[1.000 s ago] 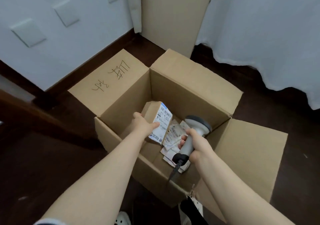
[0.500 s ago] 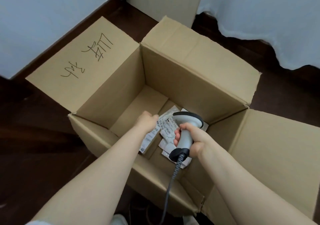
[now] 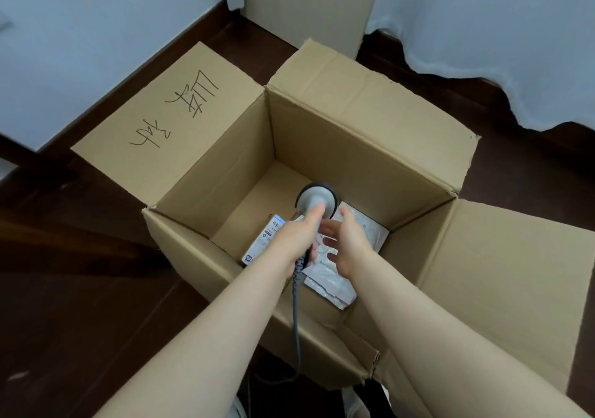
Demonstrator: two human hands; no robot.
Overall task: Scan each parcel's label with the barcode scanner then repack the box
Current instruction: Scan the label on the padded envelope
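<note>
Room: dark wood floor [image 3: 80,288] meeting a pale wall [image 3: 112,31] and a white curtain [image 3: 499,31]; an open cardboard box [image 3: 354,147] stands on the floor.
Box opening: flaps [image 3: 180,111] folded outward, which leaves room for both arms to reach in.
Tool: scanner [image 3: 317,197] held inside the box, head tipped down and away, probably so that its window faces the labels below.
Left side: left hand [image 3: 297,237] has its fingers wrapped round the scanner's handle.
Right side: right hand [image 3: 349,247] holds nothing; fingers straight and spread, just beside the handle and above the parcels.
Lead: cable [image 3: 296,308] hangs from the handle's base over the near wall.
Contents: small carton [image 3: 264,240] lies label-up at the near left, readable from above; grey mailer bag [image 3: 335,284] lies flat at the near right.
Count: one box, four flaps, one scanner, one cable, two parcels in view; whether more lie beneath cannot be told.
</note>
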